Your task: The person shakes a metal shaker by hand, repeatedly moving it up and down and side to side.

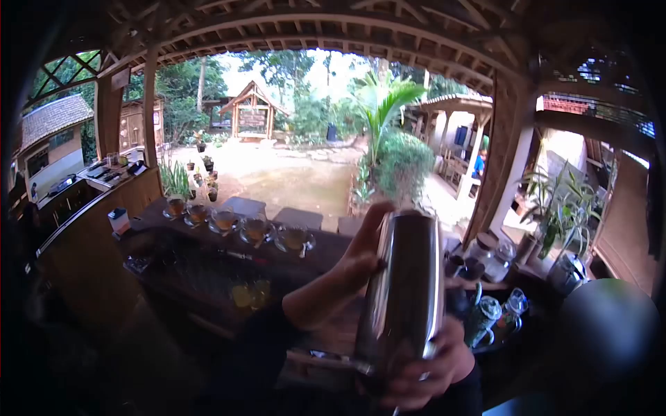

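Note:
A shiny metal cocktail shaker (408, 277) is held up in front of me, slightly tilted. My left hand (369, 239) grips it near the top from the left side, its fingertips mostly hidden behind the metal. Around the lower end, my right hand (429, 367) is closed, with blurred fingers wrapped over the front. Beyond the shaker, on the dark counter (201, 249), several glass cups (255, 229) of amber drink stand on saucers in a row. Two glasses with yellow contents (250, 295) sit lower, in shadow.
Glass mugs (485, 315) stand on a dark tray at the right. Behind them are lidded jars (483, 249) and a metal kettle (567, 270). A small container (118, 220) stands at the counter's left end. Stools (298, 218) line the far side, and a wooden post (503, 139) rises at the right.

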Tool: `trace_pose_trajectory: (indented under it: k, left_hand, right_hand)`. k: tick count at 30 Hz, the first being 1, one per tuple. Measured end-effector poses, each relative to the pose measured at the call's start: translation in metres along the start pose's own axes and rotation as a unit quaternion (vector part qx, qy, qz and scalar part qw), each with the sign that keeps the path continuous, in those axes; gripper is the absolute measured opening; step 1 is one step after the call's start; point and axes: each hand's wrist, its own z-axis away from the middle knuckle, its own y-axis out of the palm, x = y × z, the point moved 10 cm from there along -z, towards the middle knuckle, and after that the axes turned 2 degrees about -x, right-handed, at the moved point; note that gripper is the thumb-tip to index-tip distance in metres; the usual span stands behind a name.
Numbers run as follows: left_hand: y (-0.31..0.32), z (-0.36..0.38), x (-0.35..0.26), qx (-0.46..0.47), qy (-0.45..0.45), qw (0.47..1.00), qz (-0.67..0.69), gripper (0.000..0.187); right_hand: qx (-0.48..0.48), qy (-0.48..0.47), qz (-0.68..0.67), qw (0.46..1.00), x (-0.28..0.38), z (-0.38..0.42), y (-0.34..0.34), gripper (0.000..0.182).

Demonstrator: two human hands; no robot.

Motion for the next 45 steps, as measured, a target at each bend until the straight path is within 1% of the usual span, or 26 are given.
trace_pose_trajectory:
  k: [1, 3, 4, 5, 6, 7, 9, 11, 13, 14, 17, 19, 21, 24, 25, 28, 29, 32, 33, 35, 36, 38, 39, 41, 42, 45]
  left_hand:
    - [-0.016, -0.014, 0.011, -0.019, 0.004, 0.997, -0.069, 0.056]
    - [-0.048, -0.024, 0.084, -0.168, -0.239, 0.935, 0.202, 0.045]
    - [-0.059, -0.035, 0.094, -0.041, -0.154, 0.987, -0.028, 0.044]
    - [-0.059, -0.042, 0.105, 0.081, -0.076, 0.878, -0.465, 0.043]
    - [-0.084, -0.035, 0.141, -0.091, -0.238, 0.958, -0.131, 0.041]
    - [-0.083, -0.010, 0.185, -0.248, -0.368, 0.869, 0.220, 0.039]
    - [-0.009, -0.047, 0.122, 0.038, -0.075, 0.947, -0.310, 0.034]
    - [0.033, -0.053, 0.149, -0.057, -0.288, 0.936, 0.193, 0.052]
    - [0.073, -0.066, 0.109, 0.109, 0.045, 0.990, 0.083, 0.048]
    - [0.073, -0.072, 0.116, 0.106, 0.048, 0.990, 0.085, 0.048]
    - [0.026, -0.099, 0.207, -0.052, -0.229, 0.971, 0.051, 0.050]
    - [0.002, -0.099, 0.278, -0.115, -0.300, 0.901, 0.293, 0.051]
    - [-0.011, -0.065, 0.301, -0.370, -0.373, 0.833, 0.173, 0.052]
    - [0.068, -0.105, 0.253, -0.040, -0.226, 0.950, 0.213, 0.044]
    - [0.084, -0.099, 0.243, -0.026, -0.253, 0.944, 0.210, 0.043]
    - [0.130, -0.089, 0.163, 0.167, 0.163, 0.967, 0.099, 0.059]
    - [0.126, -0.094, 0.170, 0.163, 0.163, 0.968, 0.096, 0.059]
    - [0.060, -0.119, 0.281, -0.013, -0.273, 0.929, 0.250, 0.050]
    - [0.021, -0.126, 0.313, -0.100, -0.238, 0.925, 0.277, 0.046]
    - [-0.001, -0.082, 0.316, -0.304, -0.304, 0.887, 0.170, 0.047]
    - [0.003, -0.062, 0.302, -0.364, -0.326, 0.863, 0.125, 0.047]
    - [0.024, -0.060, 0.285, -0.196, -0.298, 0.901, 0.249, 0.048]
    - [0.048, -0.050, 0.257, -0.119, -0.289, 0.907, 0.282, 0.051]
    - [0.061, -0.045, 0.183, -0.015, 0.015, 0.999, -0.041, 0.058]
    - [0.092, -0.033, 0.155, 0.121, 0.081, 0.986, 0.078, 0.062]
    - [-0.004, -0.036, 0.190, -0.065, -0.114, 0.991, 0.008, 0.057]
  right_hand:
    - [-0.031, 0.190, -0.144, 0.971, -0.035, 0.017, -0.007, 0.046]
    - [0.054, -0.029, 0.040, 0.997, -0.082, 0.011, -0.050, 0.044]
    - [-0.022, 0.003, 0.094, 0.995, -0.096, -0.008, -0.063, 0.047]
    - [-0.098, 0.026, 0.150, 0.983, -0.103, -0.018, -0.077, 0.050]
    - [-0.104, 0.026, 0.164, 0.981, -0.097, -0.015, -0.090, 0.050]
    - [-0.132, 0.003, 0.171, 0.976, -0.083, -0.014, -0.105, 0.051]
    - [-0.125, -0.142, 0.248, 0.950, -0.026, -0.012, -0.116, 0.051]
    - [-0.024, -0.348, 0.341, 0.873, 0.036, 0.024, -0.110, 0.044]
    - [-0.016, -0.335, 0.327, 0.883, 0.021, 0.019, -0.138, 0.043]
    - [-0.013, -0.320, 0.314, 0.894, 0.010, 0.014, -0.151, 0.042]
    - [-0.010, -0.258, 0.283, 0.924, -0.024, 0.007, -0.182, 0.040]
    - [-0.096, -0.089, 0.301, 0.944, -0.074, -0.030, -0.202, 0.039]
    - [-0.139, 0.117, 0.241, 0.953, -0.094, -0.034, -0.228, 0.047]
    - [-0.065, -0.284, 0.333, 0.897, 0.018, -0.018, -0.195, 0.042]
    - [-0.032, -0.316, 0.457, 0.831, 0.034, 0.006, -0.191, 0.041]
    - [-0.013, -0.244, 0.512, 0.823, 0.036, 0.007, -0.192, 0.036]
    - [-0.033, -0.246, 0.477, 0.843, 0.018, -0.005, -0.202, 0.036]
    - [-0.092, -0.236, 0.359, 0.898, -0.037, -0.026, -0.227, 0.035]
    - [-0.110, -0.233, 0.316, 0.913, -0.043, -0.026, -0.231, 0.036]
    - [-0.118, 0.175, 0.124, 0.970, -0.116, -0.035, -0.248, 0.042]
    - [-0.122, 0.116, 0.133, 0.977, -0.099, -0.029, -0.243, 0.045]
    - [-0.040, -0.224, 0.355, 0.907, -0.003, -0.009, -0.192, 0.039]
    - [0.073, -0.110, 0.329, 0.935, -0.015, 0.007, -0.187, 0.038]
    - [0.113, -0.124, 0.303, 0.938, -0.025, -0.001, -0.172, 0.037]
    - [0.152, -0.128, 0.283, 0.938, -0.031, -0.001, -0.160, 0.036]
    - [0.266, -0.125, 0.216, 0.931, -0.053, 0.015, -0.115, 0.033]
